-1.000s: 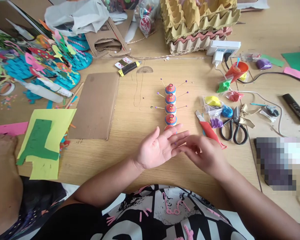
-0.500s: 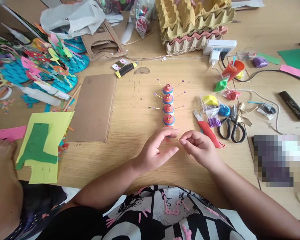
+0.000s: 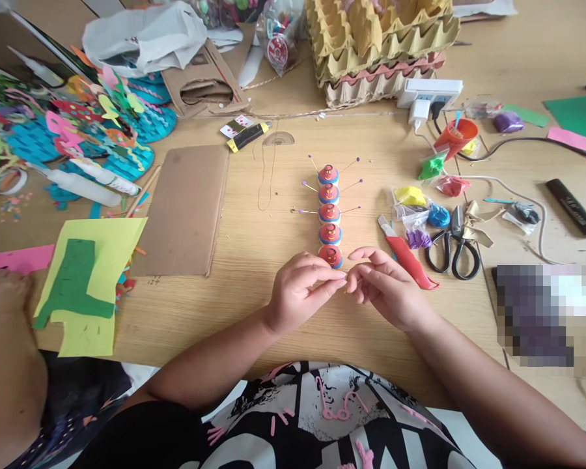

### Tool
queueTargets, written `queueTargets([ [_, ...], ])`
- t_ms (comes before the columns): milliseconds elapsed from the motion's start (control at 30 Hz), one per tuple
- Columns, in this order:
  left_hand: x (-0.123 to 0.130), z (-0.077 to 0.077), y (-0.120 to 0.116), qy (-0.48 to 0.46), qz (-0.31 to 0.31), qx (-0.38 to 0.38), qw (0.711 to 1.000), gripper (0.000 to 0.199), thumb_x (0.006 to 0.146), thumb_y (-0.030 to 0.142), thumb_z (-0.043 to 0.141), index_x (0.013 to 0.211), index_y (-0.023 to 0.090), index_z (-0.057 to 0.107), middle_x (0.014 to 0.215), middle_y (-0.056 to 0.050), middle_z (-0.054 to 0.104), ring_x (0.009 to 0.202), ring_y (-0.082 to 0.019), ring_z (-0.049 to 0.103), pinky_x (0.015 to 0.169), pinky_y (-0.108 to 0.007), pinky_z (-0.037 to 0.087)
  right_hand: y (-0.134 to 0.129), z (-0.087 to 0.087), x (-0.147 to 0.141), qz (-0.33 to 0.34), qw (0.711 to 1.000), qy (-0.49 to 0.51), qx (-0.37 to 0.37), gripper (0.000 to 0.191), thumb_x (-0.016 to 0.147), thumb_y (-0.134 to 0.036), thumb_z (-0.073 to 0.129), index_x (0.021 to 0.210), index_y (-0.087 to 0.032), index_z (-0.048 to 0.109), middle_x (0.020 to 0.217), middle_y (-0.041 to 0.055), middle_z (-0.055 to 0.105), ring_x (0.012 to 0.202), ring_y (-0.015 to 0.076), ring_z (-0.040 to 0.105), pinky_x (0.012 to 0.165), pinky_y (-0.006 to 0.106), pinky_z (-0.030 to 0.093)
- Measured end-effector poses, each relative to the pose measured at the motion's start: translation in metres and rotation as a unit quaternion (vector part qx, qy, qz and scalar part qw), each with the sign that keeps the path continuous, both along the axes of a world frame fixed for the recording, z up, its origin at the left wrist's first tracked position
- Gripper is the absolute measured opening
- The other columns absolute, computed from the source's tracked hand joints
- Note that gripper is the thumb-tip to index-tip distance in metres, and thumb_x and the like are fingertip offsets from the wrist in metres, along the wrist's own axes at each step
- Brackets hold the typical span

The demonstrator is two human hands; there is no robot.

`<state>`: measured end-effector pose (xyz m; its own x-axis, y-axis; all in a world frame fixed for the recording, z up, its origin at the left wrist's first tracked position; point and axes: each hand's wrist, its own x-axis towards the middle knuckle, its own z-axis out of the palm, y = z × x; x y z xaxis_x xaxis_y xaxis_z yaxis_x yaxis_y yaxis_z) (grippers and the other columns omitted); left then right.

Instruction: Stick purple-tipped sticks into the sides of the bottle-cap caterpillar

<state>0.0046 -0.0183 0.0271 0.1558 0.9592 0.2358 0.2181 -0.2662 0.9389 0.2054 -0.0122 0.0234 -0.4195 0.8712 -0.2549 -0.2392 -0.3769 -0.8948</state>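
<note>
My left hand (image 3: 305, 286) is closed in a pinch, thumb against fingertips, with a tiny pinkish bit at the tips. Facing it, my right hand (image 3: 385, 286) is curled, its thumb and index finger almost meeting the left fingertips. What lies between the fingers is too small to name. Just beyond them stands a row of several small red-and-blue clay figures (image 3: 330, 233) with yellow faces. The three farthest each have two thin sticks (image 3: 350, 163) with purple ball tips poking out sideways. The nearest figure (image 3: 331, 256) is close to my left fingers.
To the right lie black-handled scissors (image 3: 453, 244), a red craft knife (image 3: 410, 260) and bagged clay (image 3: 410, 195). A cardboard sheet (image 3: 183, 208) and yellow paper (image 3: 95, 339) lie left, near another person's arm (image 3: 4, 339). Egg trays (image 3: 381, 58) are stacked at the back.
My left fingers have closed from a spread pose into a pinch and drawn nearer me, uncovering the nearest figure. My right fingers have loosened slightly.
</note>
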Motion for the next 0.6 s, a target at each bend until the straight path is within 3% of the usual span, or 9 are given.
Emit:
queueTargets([
  [133, 0.004, -0.001, 0.001, -0.065, 0.010, -0.045, 0.997, 0.005, 0.085, 0.023, 0.078, 0.089, 0.024, 0.082, 0.089, -0.006, 0.073, 0.074, -0.015, 0.060, 0.069, -0.027, 0.048, 0.003, -0.001, 0.002, -0.061, 0.997, -0.029, 0.043, 0.019, 0.098, -0.039, 0.050, 0.113, -0.029, 0.044, 0.091, 0.0029, 0.071, 0.075, 0.0175, 0.068, 0.066, 0.032, 0.054],
  [267, 0.006, -0.003, 0.002, -0.103, 0.010, -0.057, 0.993, 0.004, 0.085, 0.024, 0.079, 0.088, 0.021, 0.081, 0.091, -0.007, 0.074, 0.083, -0.015, 0.066, 0.075, -0.026, 0.052, 0.001, -0.001, 0.000, -0.066, 0.992, -0.058, 0.095, 0.018, 0.100, -0.039, 0.046, 0.114, -0.031, 0.040, 0.092, 0.0036, 0.070, 0.082, 0.0202, 0.070, 0.070, 0.036, 0.054],
  [467, 0.006, -0.011, 0.002, -0.083, -0.009, 0.021, 0.996, 0.004, 0.086, 0.021, 0.079, 0.090, 0.021, 0.080, 0.088, -0.006, 0.075, 0.082, -0.014, 0.069, 0.074, -0.024, 0.057, -0.004, 0.001, -0.006, -0.054, 0.993, 0.093, 0.048, 0.015, 0.098, -0.034, 0.061, 0.109, -0.030, 0.052, 0.083, -0.0008, 0.069, 0.080, 0.0161, 0.067, 0.074, 0.031, 0.053],
  [600, 0.006, -0.014, 0.002, -0.072, -0.010, 0.037, 0.997, 0.008, 0.088, 0.021, 0.077, 0.095, 0.019, 0.079, 0.091, -0.007, 0.075, 0.083, -0.014, 0.071, 0.073, -0.023, 0.059, -0.005, 0.001, -0.008, -0.059, 0.990, 0.128, 0.034, 0.012, 0.096, -0.033, 0.067, 0.105, -0.030, 0.059, 0.083, -0.0009, 0.071, 0.079, 0.0152, 0.066, 0.075, 0.030, 0.053],
])
